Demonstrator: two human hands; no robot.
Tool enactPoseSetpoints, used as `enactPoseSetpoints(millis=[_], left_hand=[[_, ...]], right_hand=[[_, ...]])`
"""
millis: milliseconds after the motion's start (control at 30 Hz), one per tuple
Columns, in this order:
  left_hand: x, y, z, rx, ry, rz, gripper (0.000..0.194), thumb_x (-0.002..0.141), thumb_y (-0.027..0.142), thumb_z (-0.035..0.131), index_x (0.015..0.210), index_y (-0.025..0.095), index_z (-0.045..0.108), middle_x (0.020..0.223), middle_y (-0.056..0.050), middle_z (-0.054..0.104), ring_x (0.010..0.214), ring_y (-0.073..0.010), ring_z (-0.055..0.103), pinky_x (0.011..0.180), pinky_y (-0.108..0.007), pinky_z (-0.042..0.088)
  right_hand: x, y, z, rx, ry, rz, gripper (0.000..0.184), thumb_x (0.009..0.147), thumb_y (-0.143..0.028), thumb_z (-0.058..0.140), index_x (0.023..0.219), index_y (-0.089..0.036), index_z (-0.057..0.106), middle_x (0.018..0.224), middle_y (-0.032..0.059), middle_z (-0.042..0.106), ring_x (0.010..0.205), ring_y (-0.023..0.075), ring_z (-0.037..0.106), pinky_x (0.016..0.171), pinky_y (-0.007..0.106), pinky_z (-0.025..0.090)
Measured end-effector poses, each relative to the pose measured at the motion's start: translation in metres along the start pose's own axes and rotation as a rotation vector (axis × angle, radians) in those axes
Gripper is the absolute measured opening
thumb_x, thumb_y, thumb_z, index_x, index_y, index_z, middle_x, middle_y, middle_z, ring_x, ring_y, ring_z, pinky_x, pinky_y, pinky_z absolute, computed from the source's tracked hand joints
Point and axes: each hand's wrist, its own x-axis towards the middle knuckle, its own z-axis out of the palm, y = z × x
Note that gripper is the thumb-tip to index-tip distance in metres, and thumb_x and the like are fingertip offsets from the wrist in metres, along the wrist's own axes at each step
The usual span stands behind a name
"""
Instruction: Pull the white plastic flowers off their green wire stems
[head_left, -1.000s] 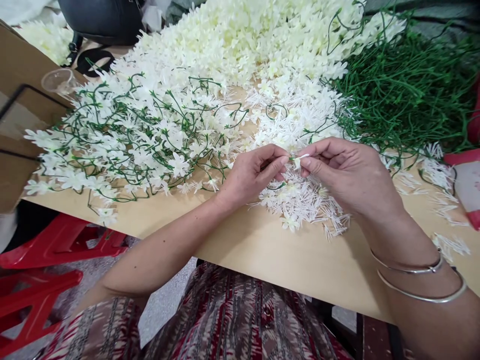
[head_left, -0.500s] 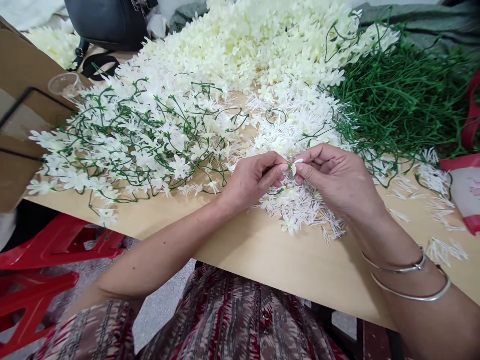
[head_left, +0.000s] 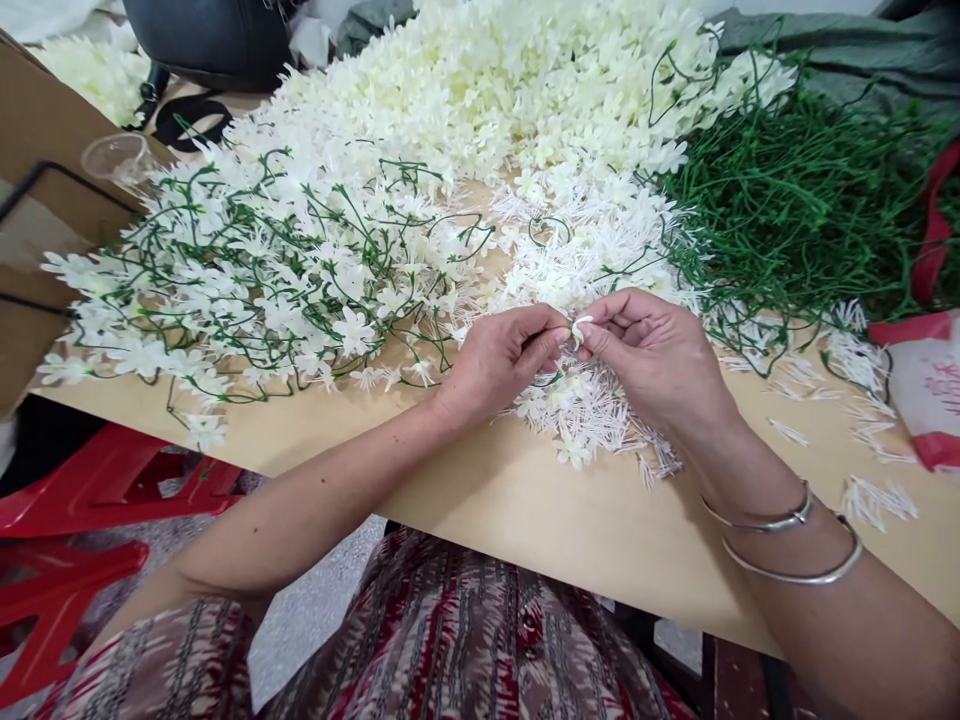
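Over the heap, my two hands meet fingertip to fingertip at a small white artificial flower (head_left: 577,328). My right hand (head_left: 652,350) pinches its petals between thumb and forefinger, the other fingers curled in. Thumb and forefinger of my left hand (head_left: 506,360) are pressed together at the flower's base, on a thin green stem that the fingers mostly hide. Below them lies a pile of white stamen pieces (head_left: 600,425) mixed with loose petals. To the left spreads a pile of white flowers on green stems (head_left: 300,270).
A large heap of cream petals (head_left: 487,80) rises at the back. Bare green plastic stems (head_left: 795,210) are massed at the right, near a red-and-white bag (head_left: 926,385). At the left stand a cardboard box (head_left: 45,130), a clear plastic cup (head_left: 116,160) and red stools (head_left: 112,480) below the table.
Both hands have come closer together, the right one moving left, so the green bit that showed between the fingertips is now covered. The view has shifted slightly.
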Motion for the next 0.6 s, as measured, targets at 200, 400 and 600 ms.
enactPoseSetpoints(millis=[200, 400, 600], left_hand=[[-0.001, 0.002, 0.006, -0.063, 0.062, 0.013, 0.021, 0.102, 0.033, 0.055, 0.088, 0.018, 0.063, 0.071, 0.0, 0.069, 0.064, -0.0104, 0.066, 0.064, -0.023, 0.053], [0.0, -0.003, 0.009, -0.163, 0.102, -0.066, 0.025, 0.104, 0.038, 0.052, 0.092, 0.018, 0.06, 0.084, -0.002, 0.073, 0.065, -0.0095, 0.07, 0.063, -0.022, 0.055], [0.0, -0.004, 0.007, -0.18, 0.087, -0.075, 0.027, 0.104, 0.041, 0.055, 0.093, 0.018, 0.061, 0.084, -0.002, 0.073, 0.066, -0.01, 0.071, 0.063, -0.022, 0.054]], right_hand=[[0.003, -0.003, -0.009, 0.102, -0.052, 0.011, 0.017, 0.084, -0.035, 0.077, 0.093, -0.027, 0.064, 0.08, -0.0011, 0.064, 0.07, 0.0149, 0.064, 0.071, 0.033, 0.057], [-0.005, -0.015, -0.007, -0.074, 0.161, -0.28, 0.015, 0.088, -0.028, 0.075, 0.1, -0.028, 0.066, 0.101, 0.003, 0.067, 0.093, 0.0191, 0.065, 0.088, 0.038, 0.056], [-0.009, -0.015, -0.001, -0.4, 0.197, -0.502, 0.01, 0.089, -0.018, 0.072, 0.094, -0.026, 0.074, 0.102, 0.0062, 0.069, 0.103, 0.0236, 0.067, 0.096, 0.045, 0.055]])
